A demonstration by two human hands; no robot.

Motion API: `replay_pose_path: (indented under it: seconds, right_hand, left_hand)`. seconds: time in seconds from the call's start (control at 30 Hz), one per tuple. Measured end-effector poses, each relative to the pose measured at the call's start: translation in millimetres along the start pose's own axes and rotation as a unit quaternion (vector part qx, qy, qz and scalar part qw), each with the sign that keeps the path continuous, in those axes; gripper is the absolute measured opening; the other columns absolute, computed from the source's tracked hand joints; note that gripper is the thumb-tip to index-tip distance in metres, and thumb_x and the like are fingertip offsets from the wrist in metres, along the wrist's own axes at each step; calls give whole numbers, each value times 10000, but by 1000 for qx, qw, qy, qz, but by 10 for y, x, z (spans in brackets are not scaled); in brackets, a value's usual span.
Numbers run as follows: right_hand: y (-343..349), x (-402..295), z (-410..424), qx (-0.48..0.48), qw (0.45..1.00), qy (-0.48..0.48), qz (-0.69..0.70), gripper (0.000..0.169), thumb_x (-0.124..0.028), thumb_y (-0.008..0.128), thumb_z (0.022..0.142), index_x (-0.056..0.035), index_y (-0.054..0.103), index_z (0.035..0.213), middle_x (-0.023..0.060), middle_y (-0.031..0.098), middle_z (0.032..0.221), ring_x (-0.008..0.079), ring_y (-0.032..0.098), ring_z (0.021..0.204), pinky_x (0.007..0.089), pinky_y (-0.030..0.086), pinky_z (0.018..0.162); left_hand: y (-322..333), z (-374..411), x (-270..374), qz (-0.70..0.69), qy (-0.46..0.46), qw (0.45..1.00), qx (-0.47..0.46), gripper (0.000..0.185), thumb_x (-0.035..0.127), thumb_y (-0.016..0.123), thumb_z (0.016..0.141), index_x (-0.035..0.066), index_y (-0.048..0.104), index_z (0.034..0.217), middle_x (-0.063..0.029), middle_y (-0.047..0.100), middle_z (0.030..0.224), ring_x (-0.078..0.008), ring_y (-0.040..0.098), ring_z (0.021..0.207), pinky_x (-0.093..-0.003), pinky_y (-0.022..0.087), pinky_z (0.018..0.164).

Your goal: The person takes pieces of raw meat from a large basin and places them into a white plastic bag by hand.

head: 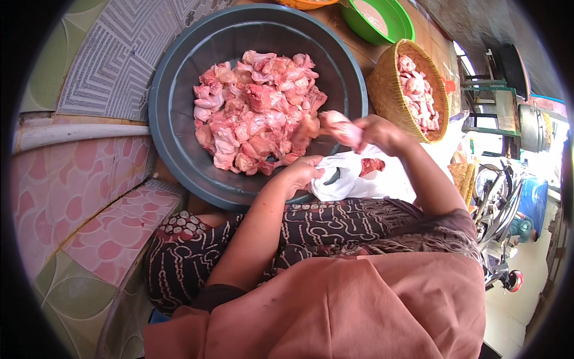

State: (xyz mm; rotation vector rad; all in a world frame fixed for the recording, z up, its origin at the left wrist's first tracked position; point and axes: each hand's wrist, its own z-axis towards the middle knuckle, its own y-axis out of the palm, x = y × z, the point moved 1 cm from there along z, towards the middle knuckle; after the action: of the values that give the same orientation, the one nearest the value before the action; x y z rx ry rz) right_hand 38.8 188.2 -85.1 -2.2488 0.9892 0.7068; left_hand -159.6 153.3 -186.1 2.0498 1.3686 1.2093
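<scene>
My right hand (381,134) grips a piece of raw chicken (341,129), blurred by motion, above the right rim of a large grey plastic tub (172,148). A heap of raw chicken pieces (260,112) lies in the tub. With my left hand (301,174) I hold the edge of a white plastic bag (336,177) at the tub's near rim. Some red raw meat (371,166) shows at the bag, below my right hand. The rest of the bag's contents is hidden.
A woven bamboo basket (385,89) with more raw chicken stands right of the tub. Behind it are a green plastic basin (399,27) and an orange basin (309,3). Tiled walls or steps lie at left. A motorcycle (497,202) and a person (522,228) are at far right.
</scene>
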Motion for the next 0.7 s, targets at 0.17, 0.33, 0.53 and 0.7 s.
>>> replay_pose_path:
  seconds: [0.17, 0.33, 0.53, 0.7]
  right_hand:
    - [-142, 181, -790, 80, 986, 118, 90, 290, -35, 611, 491, 28, 629, 773, 65, 604, 707, 151, 536, 671, 240, 415, 670]
    - [-132, 280, -1391, 244, 926, 68, 281, 377, -13, 568, 461, 70, 576, 829, 116, 575, 716, 211, 558, 657, 292, 465, 680]
    - [-188, 305, -1833, 302, 922, -61, 233, 512, -88, 610, 482, 69, 562, 967, 114, 579, 683, 199, 555, 584, 296, 446, 537]
    - [-121, 310, -1949, 256, 933, 65, 245, 385, -100, 587, 524, 67, 601, 870, 117, 594, 680, 179, 566, 591, 267, 445, 543]
  left_hand:
    - [13, 15, 5, 26, 0, 1000, 10, 354, 58, 479, 824, 77, 474, 1177, -38, 568, 1034, -131, 566, 887, -295, 480, 712]
    - [42, 21, -30, 164, -50, 985, 21, 335, 73, 485, 829, 83, 476, 1164, -32, 573, 992, -114, 564, 819, -277, 473, 688]
    - [59, 17, 13, 1, -6, 999, 36, 319, 98, 429, 860, 63, 443, 1176, -49, 558, 1007, -130, 575, 834, -290, 489, 683]
    - [203, -7, 93, -94, 67, 992, -47, 372, 93, 408, 864, 71, 383, 1234, -55, 539, 1056, -123, 569, 887, -296, 498, 713]
